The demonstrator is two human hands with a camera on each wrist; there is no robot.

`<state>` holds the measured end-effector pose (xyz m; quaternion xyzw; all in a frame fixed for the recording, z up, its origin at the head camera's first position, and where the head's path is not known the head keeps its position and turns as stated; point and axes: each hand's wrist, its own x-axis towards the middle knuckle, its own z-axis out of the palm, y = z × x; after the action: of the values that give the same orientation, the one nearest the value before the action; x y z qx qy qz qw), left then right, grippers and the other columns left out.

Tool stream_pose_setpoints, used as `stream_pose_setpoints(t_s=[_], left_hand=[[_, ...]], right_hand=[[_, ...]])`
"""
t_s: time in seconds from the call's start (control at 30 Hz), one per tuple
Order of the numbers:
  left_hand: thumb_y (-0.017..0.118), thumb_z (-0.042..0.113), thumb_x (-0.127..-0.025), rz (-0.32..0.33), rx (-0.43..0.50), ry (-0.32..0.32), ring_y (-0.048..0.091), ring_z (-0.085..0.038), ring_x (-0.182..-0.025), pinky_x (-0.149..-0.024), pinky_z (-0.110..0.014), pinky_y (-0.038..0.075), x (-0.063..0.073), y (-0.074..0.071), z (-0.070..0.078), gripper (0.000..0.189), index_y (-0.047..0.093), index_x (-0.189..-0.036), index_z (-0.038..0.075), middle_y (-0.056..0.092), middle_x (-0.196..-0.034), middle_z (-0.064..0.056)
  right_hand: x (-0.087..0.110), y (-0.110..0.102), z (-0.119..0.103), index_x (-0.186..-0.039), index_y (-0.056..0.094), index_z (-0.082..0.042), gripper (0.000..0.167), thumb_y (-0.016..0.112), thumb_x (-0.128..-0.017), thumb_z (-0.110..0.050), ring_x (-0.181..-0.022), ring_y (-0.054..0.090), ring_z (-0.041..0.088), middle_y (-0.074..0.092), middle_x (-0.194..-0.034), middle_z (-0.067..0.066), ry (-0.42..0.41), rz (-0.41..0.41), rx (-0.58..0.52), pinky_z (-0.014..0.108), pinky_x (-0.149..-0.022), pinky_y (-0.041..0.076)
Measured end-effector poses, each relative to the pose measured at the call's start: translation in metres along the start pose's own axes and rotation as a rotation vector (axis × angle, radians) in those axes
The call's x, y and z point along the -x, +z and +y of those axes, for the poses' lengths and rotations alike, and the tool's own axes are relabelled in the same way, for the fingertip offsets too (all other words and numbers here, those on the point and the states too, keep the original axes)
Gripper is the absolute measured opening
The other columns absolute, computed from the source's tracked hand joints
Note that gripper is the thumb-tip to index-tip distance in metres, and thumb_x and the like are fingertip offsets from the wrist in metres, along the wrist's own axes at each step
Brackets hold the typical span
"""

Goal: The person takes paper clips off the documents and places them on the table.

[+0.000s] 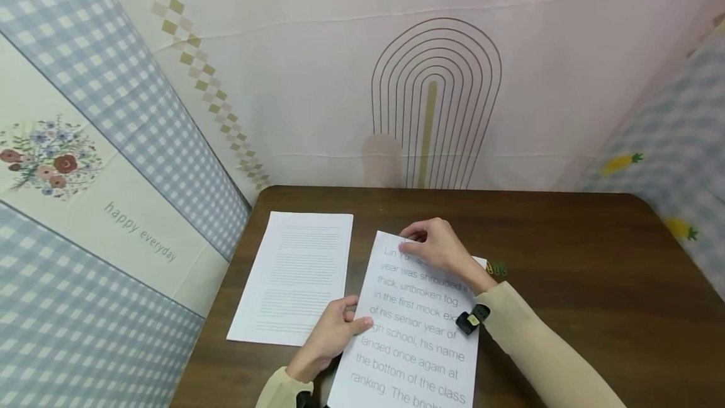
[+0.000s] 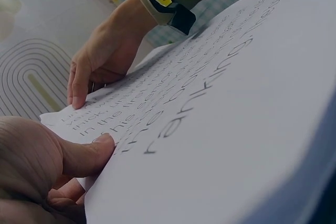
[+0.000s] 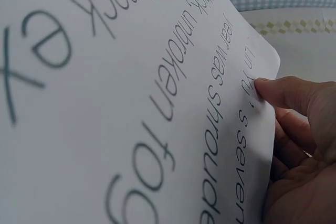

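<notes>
A white sheet of paper (image 1: 416,345) with large printed English text is held up by both hands at the front of the table. My left hand (image 1: 331,332) pinches its left edge, thumb on the printed face and fingers behind, as the left wrist view also shows. At the top edge, my right hand (image 1: 438,247) grips the paper between thumb and fingers; in the right wrist view its thumb (image 3: 286,92) presses on the first line of text. The fingers behind the sheet are partly hidden.
Left of the held sheet, a stack of white paper (image 1: 300,276) with small printed lines lies on the brown table (image 1: 566,238). Small yellow and green clips (image 1: 496,268) show just beyond my right wrist. Patterned cloth (image 1: 317,93) hangs behind the table and at both sides.
</notes>
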<state>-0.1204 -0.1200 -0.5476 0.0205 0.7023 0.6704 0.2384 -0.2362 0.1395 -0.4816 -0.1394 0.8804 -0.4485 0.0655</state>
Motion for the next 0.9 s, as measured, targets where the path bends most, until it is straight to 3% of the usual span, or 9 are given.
stream_pose_setpoints(t_s=[0.23, 0.63, 0.9], left_hand=[[0.070, 0.004, -0.102, 0.019, -0.024, -0.005, 0.084, -0.033, -0.085, -0.073, -0.039, 0.070, -0.001, 0.002, 0.002, 0.042, 0.060, -0.141, -0.008, 0.083, -0.102, -0.023], [0.071, 0.005, -0.102, -0.014, -0.046, -0.007, 0.084, -0.030, -0.083, -0.072, -0.037, 0.070, -0.006, 0.003, 0.002, 0.038, 0.062, -0.138, -0.007, 0.084, -0.098, -0.020], [0.071, 0.004, -0.102, -0.016, -0.048, -0.024, 0.084, -0.031, -0.083, -0.073, -0.037, 0.070, -0.002, 0.002, -0.002, 0.039, 0.062, -0.137, -0.007, 0.084, -0.097, -0.020]], right_hand=[[0.000, -0.001, 0.006, -0.109, 0.084, -0.007, 0.017, 0.083, -0.095, -0.014, -0.081, 0.063, 0.018, 0.079, -0.097, 0.008, 0.001, 0.018, -0.005, 0.023, -0.067, 0.051], [0.006, -0.010, 0.018, -0.113, 0.083, -0.006, 0.017, 0.080, -0.098, -0.014, -0.082, 0.066, 0.016, 0.081, -0.100, 0.009, 0.041, 0.082, -0.050, 0.022, -0.071, 0.052], [0.010, -0.008, 0.026, -0.110, 0.083, -0.006, 0.014, 0.080, -0.098, -0.011, -0.081, 0.065, 0.016, 0.081, -0.100, 0.010, 0.054, 0.123, -0.114, 0.021, -0.069, 0.053]])
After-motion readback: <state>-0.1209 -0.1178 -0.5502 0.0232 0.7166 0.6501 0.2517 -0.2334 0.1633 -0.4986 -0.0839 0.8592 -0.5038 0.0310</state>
